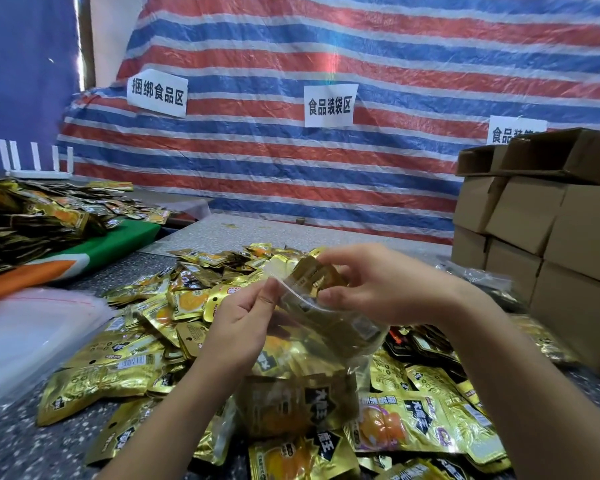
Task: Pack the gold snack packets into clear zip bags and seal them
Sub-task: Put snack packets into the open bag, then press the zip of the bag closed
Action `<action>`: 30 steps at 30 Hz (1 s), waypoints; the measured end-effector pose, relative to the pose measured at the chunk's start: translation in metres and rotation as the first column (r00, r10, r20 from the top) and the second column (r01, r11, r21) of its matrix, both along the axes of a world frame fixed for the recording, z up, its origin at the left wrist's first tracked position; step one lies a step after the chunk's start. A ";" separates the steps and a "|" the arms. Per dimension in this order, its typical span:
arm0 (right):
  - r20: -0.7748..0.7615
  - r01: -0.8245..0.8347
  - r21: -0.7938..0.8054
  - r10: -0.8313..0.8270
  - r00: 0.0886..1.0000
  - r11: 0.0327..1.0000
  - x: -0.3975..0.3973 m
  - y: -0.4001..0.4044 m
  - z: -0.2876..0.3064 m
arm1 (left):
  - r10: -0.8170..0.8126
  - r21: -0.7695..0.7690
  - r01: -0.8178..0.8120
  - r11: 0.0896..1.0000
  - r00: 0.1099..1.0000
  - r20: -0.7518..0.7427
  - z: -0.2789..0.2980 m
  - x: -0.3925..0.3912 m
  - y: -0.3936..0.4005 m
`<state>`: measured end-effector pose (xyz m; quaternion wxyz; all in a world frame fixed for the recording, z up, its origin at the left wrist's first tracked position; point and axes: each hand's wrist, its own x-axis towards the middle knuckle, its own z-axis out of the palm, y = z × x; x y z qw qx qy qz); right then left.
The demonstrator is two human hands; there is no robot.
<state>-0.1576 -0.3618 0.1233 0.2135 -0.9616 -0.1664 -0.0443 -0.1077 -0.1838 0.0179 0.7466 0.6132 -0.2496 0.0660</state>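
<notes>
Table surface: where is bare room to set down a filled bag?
Bare speckled table lies behind the loose gold packets, toward the striped tarp; a smaller patch is at the near left corner. The middle is crowded with packets, the left with empty clear bags, the right with cardboard boxes.

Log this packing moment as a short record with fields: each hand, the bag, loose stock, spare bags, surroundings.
left hand: left hand pinches the mouth edge of the clear zip bag
right hand: right hand pushes gold packets into the bag's mouth
bag state: open, already holding packets, not sealed
loose stock: heap of gold snack packets on the speckled table
spare bags: stack of empty clear bags at left
surroundings: cardboard boxes at right; striped tarp with paper signs behind
</notes>
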 end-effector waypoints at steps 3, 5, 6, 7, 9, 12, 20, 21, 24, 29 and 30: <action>0.028 0.017 -0.109 -0.014 1.000 0.994 0.002 0.008 0.001 | 0.014 0.052 -0.017 0.999 0.998 0.053 -0.002 0.001 0.000; 0.093 0.036 -0.224 -0.016 0.996 0.974 0.005 0.015 -0.002 | 0.030 0.075 -0.038 0.996 0.995 0.098 -0.002 0.000 -0.001; 0.135 0.053 -0.263 -0.018 0.991 0.963 0.006 0.018 -0.005 | 0.042 0.081 -0.052 0.995 0.993 0.114 -0.001 0.000 -0.001; 0.163 0.069 -0.257 -0.027 0.986 0.964 0.008 0.020 -0.008 | 0.055 0.087 -0.065 0.994 0.992 0.116 -0.001 0.000 -0.001; 0.181 0.093 -0.162 -0.063 0.982 0.982 0.010 0.021 -0.012 | 0.077 0.087 -0.086 0.992 0.992 0.098 -0.002 0.001 0.000; 0.242 0.110 -0.120 -0.078 0.967 0.987 0.010 0.017 -0.014 | 0.111 0.046 -0.114 0.992 0.991 0.068 -0.001 0.001 -0.003; 0.238 0.020 -0.126 0.010 0.971 0.992 -0.005 0.011 -0.007 | 0.036 -0.101 -0.042 0.994 0.998 -0.060 0.001 0.001 -0.003; 0.257 0.026 -0.135 0.009 0.966 0.990 -0.006 0.009 -0.008 | 0.024 -0.104 -0.031 0.994 0.997 -0.067 0.001 0.001 -0.003; 0.328 0.044 -0.047 -0.027 0.944 0.998 -0.004 0.005 -0.013 | -0.003 -0.109 -0.004 0.994 0.997 -0.071 0.002 0.000 -0.002; 0.358 0.022 0.148 -0.074 0.931 0.989 -0.002 0.000 -0.017 | -0.021 -0.134 0.015 0.991 0.999 -0.044 0.002 0.001 -0.002; 0.361 0.028 0.149 -0.081 0.929 0.988 -0.002 -0.002 -0.017 | -0.022 -0.133 0.016 0.991 0.999 -0.043 0.001 0.002 -0.003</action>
